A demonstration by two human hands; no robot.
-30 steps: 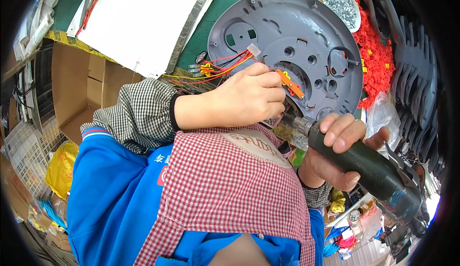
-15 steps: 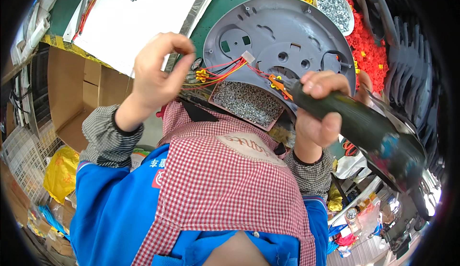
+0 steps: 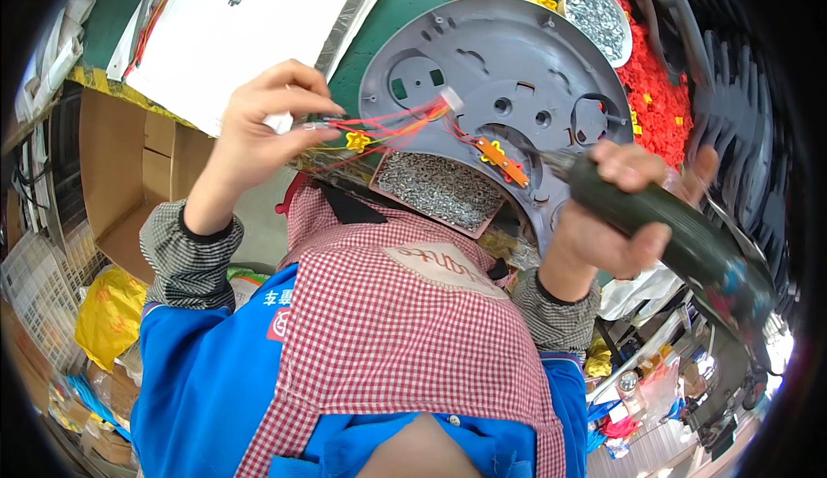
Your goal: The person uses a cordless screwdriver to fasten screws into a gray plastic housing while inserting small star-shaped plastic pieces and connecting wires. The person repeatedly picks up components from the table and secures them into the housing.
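Red and yellow wires (image 3: 392, 128) stretch from the left hand (image 3: 274, 114), which pinches their ends; the fingers partly hide these. The white connector (image 3: 451, 99) is blurred, in front of the grey round panel (image 3: 482, 86), which lies on the green table (image 3: 355, 71). The right hand (image 3: 596, 230) grasps a dark power driver (image 3: 693, 239); whether its blurred tip touches the panel, I cannot tell.

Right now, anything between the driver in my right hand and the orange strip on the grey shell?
Nothing visible. The dark driver in the right hand points its blurred tip at the orange strip. The wires run off toward the left hand, away from the driver.
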